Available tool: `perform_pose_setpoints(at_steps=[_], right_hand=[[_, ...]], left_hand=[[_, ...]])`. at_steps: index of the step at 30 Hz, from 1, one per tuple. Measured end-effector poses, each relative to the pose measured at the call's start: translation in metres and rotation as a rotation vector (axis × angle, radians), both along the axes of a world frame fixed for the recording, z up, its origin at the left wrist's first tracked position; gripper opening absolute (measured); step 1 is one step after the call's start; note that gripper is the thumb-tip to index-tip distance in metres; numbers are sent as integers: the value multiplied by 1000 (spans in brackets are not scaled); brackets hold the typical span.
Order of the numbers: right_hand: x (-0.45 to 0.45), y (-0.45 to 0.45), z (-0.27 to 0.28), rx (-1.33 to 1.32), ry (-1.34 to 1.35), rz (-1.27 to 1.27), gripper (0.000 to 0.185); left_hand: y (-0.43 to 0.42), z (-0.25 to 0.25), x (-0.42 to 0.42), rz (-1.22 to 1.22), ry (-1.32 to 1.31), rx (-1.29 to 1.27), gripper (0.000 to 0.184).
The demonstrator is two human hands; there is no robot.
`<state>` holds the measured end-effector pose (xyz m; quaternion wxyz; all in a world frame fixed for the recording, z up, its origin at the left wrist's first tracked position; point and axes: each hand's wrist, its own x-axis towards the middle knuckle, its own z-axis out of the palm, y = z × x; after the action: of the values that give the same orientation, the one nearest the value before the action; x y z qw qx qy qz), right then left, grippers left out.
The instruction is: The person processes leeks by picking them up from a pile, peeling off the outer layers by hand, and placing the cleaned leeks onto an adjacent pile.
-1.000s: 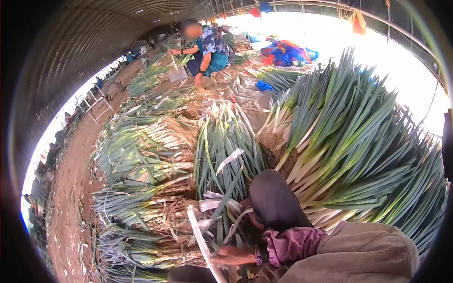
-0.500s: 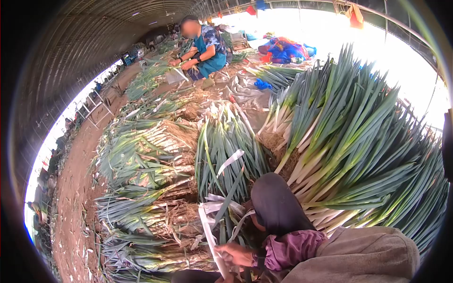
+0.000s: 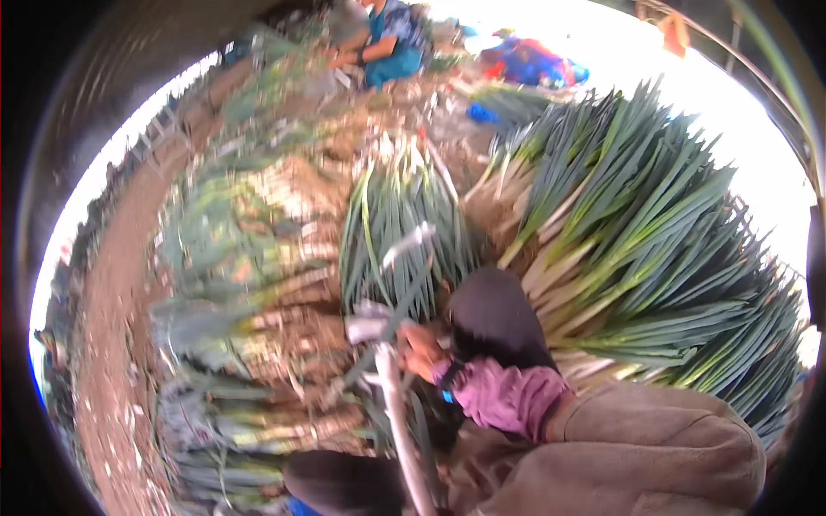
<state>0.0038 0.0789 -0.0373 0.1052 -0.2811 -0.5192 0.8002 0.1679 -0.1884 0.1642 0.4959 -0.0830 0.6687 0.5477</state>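
My right hand [image 3: 419,351], in a purple sleeve, is closed beside the upper end of a long white stalk [image 3: 397,413]. What its fingers pinch is blurred. The stalk slants down to the bottom edge between my dark-clad knees. Pale peeled strips [image 3: 370,322] lie just left of my fingers, with a green leaf crossing them. Ahead of my knee is a bunch of green onions [image 3: 404,232], its leaves toward me and a loose white strip [image 3: 409,244] on top. My left hand does not show.
A large pile of long green onions [image 3: 637,249] spreads on the right. Rows of onions with roots [image 3: 249,249] lie on the left, beside a dirt path [image 3: 120,318]. Another person [image 3: 391,47] crouches at the top, near a blue and red heap [image 3: 533,62].
My right hand has moved up from the stalk's lower part to near its top. The view has tilted down. Earlier, the other person reached to the ground, then brought both hands together.
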Motion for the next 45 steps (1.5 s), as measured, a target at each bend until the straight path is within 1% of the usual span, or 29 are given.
perform_pose_setpoints(at_steps=[2, 3, 4, 6, 7, 8, 9, 12, 14, 15, 16, 17, 18, 19, 20, 21, 24, 26, 28, 29, 32, 35, 36, 37, 38, 41, 42, 44, 45], right_hand=[[-16, 36, -15, 1198, -6, -36, 24], [-27, 58, -11, 1596, -31, -165, 27], [-43, 74, -7, 1502, -179, -367, 24], [-55, 128, 30, 1019, -165, -246, 15], [-59, 137, 50, 285, 128, -328, 13], [-62, 146, 69, -444, 387, -576, 11], [-67, 152, 69, -453, 339, -547, 12], [-63, 119, 84, -433, 37, -209, 14], [-52, 103, 42, -182, 119, 409, 17], [-35, 75, 59, 247, 34, 553, 30], [-32, 48, 92, 842, -336, 742, 37], [-26, 34, 67, 1454, -98, 609, 42], [-20, 16, 78, 1344, 31, 504, 47], [-21, 3, 70, 960, 387, 333, 48], [-3, -9, 130, 383, 163, 553, 53], [-1, -13, 136, 414, 242, 579, 56], [-9, -26, 133, 459, 481, 579, 61], [-6, -28, 131, 717, 474, 612, 61], [6, -29, 140, 1218, 283, 680, 55], [3, -31, 131, 1040, 224, 742, 40], [0, -32, 107, 675, 176, 559, 26], [-28, 37, 66, -169, 216, 38, 18], [-41, 60, 84, -333, 88, -221, 20], [-50, 75, 96, -219, -16, -213, 29], [-36, 79, 124, -108, 26, -41, 19], [-24, 66, 129, 443, -5, 603, 27], [-20, 52, 132, 672, -189, 785, 27], [0, 33, 86, 1425, 216, 639, 28], [11, 19, 89, 1403, 234, 617, 26]], left_hand=[[-14, -4, 14, 81, 3, 61, 38], [-20, -5, 21, 120, -2, 77, 40], [-25, -5, 27, 159, -5, 93, 41], [-39, -5, 38, 240, -16, 121, 45], [-45, -5, 44, 278, -23, 134, 46], [-52, -5, 50, 314, -31, 144, 48], [-58, -6, 57, 351, -45, 159, 50], [-77, -9, 80, 452, -63, 207, 55], [-87, -14, 94, 500, -75, 247, 58], [-84, -10, 85, 442, -64, 217, 59], [-82, -6, 75, 383, -52, 187, 59], [-77, -2, 69, 324, -48, 157, 60], [-72, 0, 68, 361, -17, 167, 55], [-66, 2, 68, 398, 15, 177, 51], [-63, 4, 69, 431, 47, 184, 47], [-62, 2, 68, 402, 62, 152, 32], [-54, 2, 62, 325, 97, 78, 23], [-35, 14, 53, 251, 284, 41, 20], [-25, 20, 49, 211, 342, -10, 18], [-24, 19, 48, 202, 309, -38, 16], [-23, 12, 65, 308, 392, 2, 14], [-18, 28, 66, 239, 640, 11, 18], [-17, 30, 66, 228, 636, 19, 18], [-19, 32, 67, 220, 613, 24, 19], [-19, 32, 65, 231, 565, 35, 19], [-19, 23, 57, 352, 305, 100, 20], [-19, 20, 52, 411, 206, 133, 21], [-16, 15, 45, 550, 33, 208, 21], [-17, 14, 41, 610, -28, 233, 22]])
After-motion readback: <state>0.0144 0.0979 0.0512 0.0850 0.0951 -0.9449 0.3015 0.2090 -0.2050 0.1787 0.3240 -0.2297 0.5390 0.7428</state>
